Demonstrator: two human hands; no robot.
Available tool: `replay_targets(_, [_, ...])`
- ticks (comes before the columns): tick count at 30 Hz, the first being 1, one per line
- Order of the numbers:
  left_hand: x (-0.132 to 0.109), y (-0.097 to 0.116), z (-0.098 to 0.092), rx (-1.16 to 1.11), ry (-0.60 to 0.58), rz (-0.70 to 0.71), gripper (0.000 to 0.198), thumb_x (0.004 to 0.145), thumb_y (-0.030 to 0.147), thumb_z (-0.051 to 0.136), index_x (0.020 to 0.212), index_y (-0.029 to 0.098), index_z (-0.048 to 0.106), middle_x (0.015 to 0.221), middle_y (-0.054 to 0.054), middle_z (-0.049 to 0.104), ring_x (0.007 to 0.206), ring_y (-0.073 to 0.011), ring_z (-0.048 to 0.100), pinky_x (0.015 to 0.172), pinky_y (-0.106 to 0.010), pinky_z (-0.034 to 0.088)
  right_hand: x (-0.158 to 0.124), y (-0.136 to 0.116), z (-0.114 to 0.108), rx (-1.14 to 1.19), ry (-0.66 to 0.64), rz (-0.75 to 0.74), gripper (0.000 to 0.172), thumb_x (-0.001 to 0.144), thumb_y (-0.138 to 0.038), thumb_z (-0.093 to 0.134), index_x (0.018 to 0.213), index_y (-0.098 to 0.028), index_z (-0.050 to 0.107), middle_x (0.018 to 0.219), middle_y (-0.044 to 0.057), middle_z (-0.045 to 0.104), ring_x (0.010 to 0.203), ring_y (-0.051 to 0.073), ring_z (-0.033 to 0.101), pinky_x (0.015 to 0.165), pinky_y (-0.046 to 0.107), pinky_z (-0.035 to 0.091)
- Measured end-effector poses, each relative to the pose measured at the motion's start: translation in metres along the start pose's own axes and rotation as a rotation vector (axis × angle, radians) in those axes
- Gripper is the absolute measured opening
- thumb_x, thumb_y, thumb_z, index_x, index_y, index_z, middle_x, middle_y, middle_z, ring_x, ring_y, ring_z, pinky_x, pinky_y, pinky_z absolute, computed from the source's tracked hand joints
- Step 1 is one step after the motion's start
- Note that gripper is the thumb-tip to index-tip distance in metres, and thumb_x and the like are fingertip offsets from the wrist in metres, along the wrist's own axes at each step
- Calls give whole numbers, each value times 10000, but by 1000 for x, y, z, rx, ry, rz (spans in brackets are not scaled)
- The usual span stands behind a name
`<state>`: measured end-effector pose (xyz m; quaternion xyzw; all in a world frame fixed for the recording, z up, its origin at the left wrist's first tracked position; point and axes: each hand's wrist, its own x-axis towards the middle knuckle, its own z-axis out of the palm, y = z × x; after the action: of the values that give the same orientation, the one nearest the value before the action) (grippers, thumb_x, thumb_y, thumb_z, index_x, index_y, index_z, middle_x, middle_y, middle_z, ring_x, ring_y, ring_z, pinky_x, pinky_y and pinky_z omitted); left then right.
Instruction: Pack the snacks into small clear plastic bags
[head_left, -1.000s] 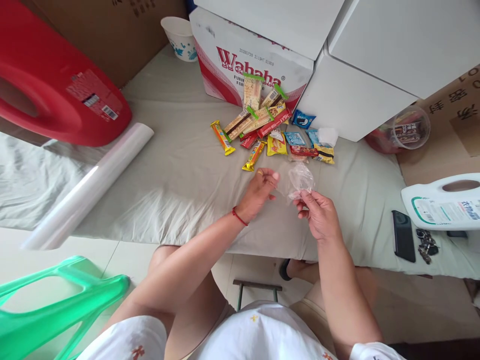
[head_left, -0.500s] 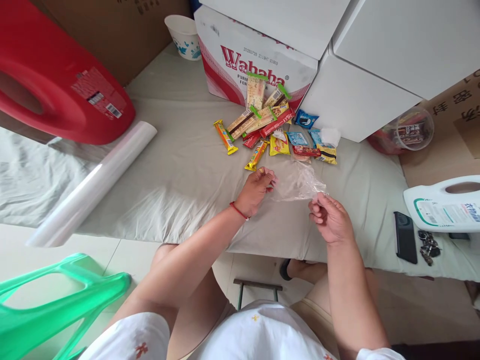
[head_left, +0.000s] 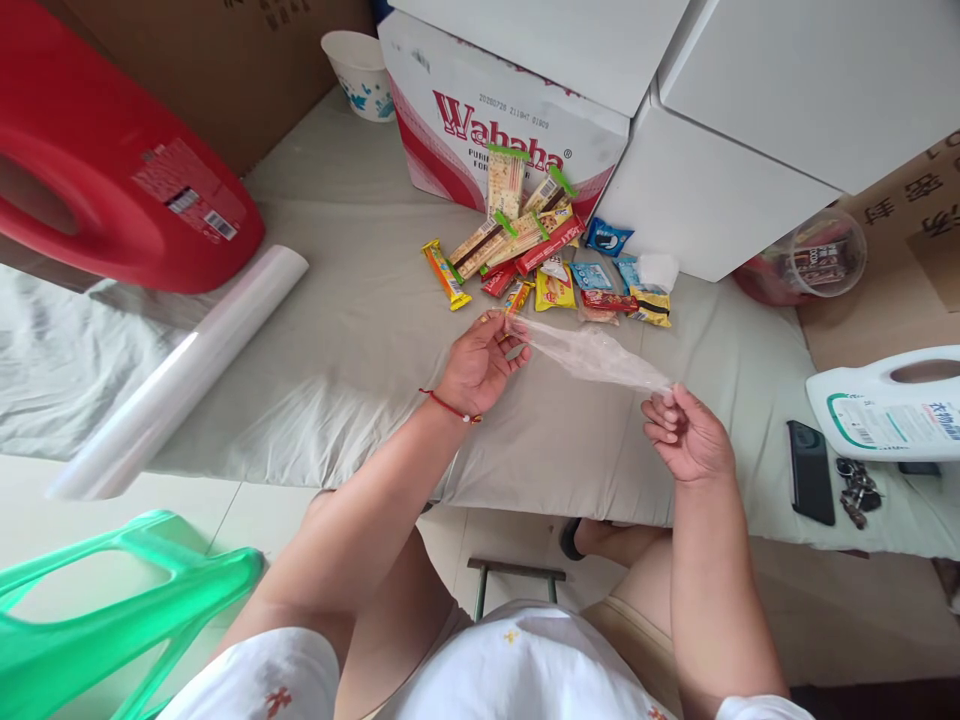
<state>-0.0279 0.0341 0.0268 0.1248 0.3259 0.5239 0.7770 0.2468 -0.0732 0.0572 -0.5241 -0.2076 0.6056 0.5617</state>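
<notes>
A clear plastic bag is stretched flat between my two hands, just above the grey cloth-covered table. My left hand pinches its left end, near a gold-wrapped bar. My right hand pinches its right end, fingers curled. Behind the bag lies a pile of wrapped snacks: wafer packs, biscuit bars, small blue and yellow packets.
A Wahaha carton and white boxes stand behind the snacks. A roll of clear film and a red jug lie left. A phone, keys and a white jug sit right. A green stool is at lower left.
My hands have moved apart, the left one leftward and the right one rightward and down. The crumpled bag between them has been pulled out into a long flat strip.
</notes>
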Motion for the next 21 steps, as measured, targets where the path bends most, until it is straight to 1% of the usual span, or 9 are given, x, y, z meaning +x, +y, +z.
replay_targets(2, [1,1,1,6,29,25,248,927,288,740,796,200,548,849,3,690,755,-127,675,700,-275,574,-1,7,1,-148,49,-41,389,642,-401,992,712,-200,666,610,-55,472,554,56,400,432,124,343])
replay_targets(4, [2,0,1,10,58,21,253,931,294,747,820,212,535,797,18,665,710,-122,664,666,-260,557,-3,15,4,-293,60,-66,389,614,-426,1003,747,-213,705,655,-45,539,574,65,429,482,164,377])
replay_targets(6, [5,-2,1,-3,112,10,244,943,267,721,813,212,522,730,31,627,634,-103,626,599,-223,510,-6,22,8,-435,7,-63,391,627,-481,985,756,-218,727,684,-36,575,589,78,449,528,204,397])
replay_targets(9, [10,-2,-1,-47,206,-3,221,954,212,646,774,200,520,650,38,577,528,-77,545,496,-192,416,-9,30,12,-612,-85,-49,391,687,-548,928,760,-213,740,699,-22,589,632,104,473,581,244,401])
replay_targets(11, [11,0,-2,-67,203,-12,238,938,198,615,725,193,509,616,36,552,487,-74,506,459,-196,380,-9,31,12,-663,-87,-66,397,704,-566,907,792,-214,745,744,-11,612,683,120,498,618,256,419])
replay_targets(14, [9,3,-1,-64,138,-16,281,907,207,589,654,199,468,577,31,527,456,-81,480,446,-211,377,-5,29,8,-647,-21,-103,454,698,-587,899,934,-229,751,912,24,672,804,155,564,667,274,466])
replay_targets(17, [7,4,2,-66,120,-36,295,900,209,552,625,206,445,549,27,511,438,-87,466,437,-219,373,4,26,5,-632,61,-148,546,702,-603,881,1081,-238,734,1056,60,693,894,186,599,684,293,492])
replay_targets(19, [6,3,3,-77,126,-59,293,901,200,523,620,207,442,539,25,505,426,-87,453,420,-219,354,10,25,5,-681,149,-256,516,732,-585,858,1087,-231,732,1073,68,699,886,184,593,702,303,488])
replay_targets(21, [5,3,4,-89,127,-64,288,901,192,510,622,206,442,536,25,504,418,-85,440,409,-214,339,13,26,6,-756,223,-382,408,792,-550,817,1025,-225,743,1012,58,705,849,175,583,724,314,479])
